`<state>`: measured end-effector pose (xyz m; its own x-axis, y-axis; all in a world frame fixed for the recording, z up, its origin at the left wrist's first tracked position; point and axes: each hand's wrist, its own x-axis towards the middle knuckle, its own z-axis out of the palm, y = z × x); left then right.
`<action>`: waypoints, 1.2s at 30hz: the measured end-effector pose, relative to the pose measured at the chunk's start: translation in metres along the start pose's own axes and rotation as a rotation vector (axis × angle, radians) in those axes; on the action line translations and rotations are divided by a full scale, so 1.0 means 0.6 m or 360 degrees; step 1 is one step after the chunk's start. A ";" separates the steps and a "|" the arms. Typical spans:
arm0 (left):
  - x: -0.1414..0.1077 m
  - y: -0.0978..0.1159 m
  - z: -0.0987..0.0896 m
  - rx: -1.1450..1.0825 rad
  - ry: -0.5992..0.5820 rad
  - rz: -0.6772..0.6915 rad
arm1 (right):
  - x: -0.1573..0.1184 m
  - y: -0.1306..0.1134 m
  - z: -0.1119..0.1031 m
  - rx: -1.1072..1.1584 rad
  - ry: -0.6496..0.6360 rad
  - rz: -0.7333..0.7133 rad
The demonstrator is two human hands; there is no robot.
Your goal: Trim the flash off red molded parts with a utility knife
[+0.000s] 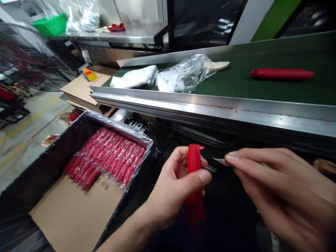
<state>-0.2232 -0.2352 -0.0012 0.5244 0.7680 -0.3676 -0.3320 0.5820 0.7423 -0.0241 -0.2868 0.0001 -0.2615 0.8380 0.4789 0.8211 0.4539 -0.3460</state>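
Gripping a red plastic part (pixel 194 175) upright between thumb and fingers, the left hand (pixel 174 185) was closed around it low in the view, in front of the steel edge of the conveyor (pixel 210 105). The right hand (pixel 278 189) was just beside it, thumb and forefinger pinched on a small thin blade (pixel 219 161) whose tip pointed at the top of the part, near it but apparently not touching. The 2 hands were close but apart.

To the left and below stood an open box (pixel 52 164) lined with black plastic film, a cardboard sheet (pixel 70 210) on its bottom and a row of matching red parts (pixel 105 157) packed under clear wrap along its far side. On the green belt (pixel 262 84) lay 1 long red piece (pixel 282 73), well apart from the hands, plus a crumpled clear bag (pixel 183 73), a folded white bag (pixel 133 77) and a pale flat piece (pixel 216 65). Farther back, a steel counter (pixel 126 35) carried a green bin (pixel 51 24), more bags (pixel 84 15) and a small red item (pixel 116 27).
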 end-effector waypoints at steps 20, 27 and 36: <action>-0.019 -0.003 -0.001 0.0311 -0.0107 -0.0034 | 0.009 -0.007 0.016 -0.0055 0.0071 -0.0035; -0.019 0.000 -0.014 0.0203 -0.0170 -0.0095 | 0.011 -0.008 0.022 -0.0097 0.0112 -0.0050; -0.028 -0.011 -0.011 -0.0006 -0.0128 -0.0173 | 0.007 -0.003 0.028 -0.0107 0.0181 0.0009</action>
<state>-0.2351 -0.2502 -0.0037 0.6185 0.6765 -0.3997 -0.2727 0.6619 0.6983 -0.0348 -0.2789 -0.0106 -0.2007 0.7991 0.5667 0.8557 0.4246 -0.2957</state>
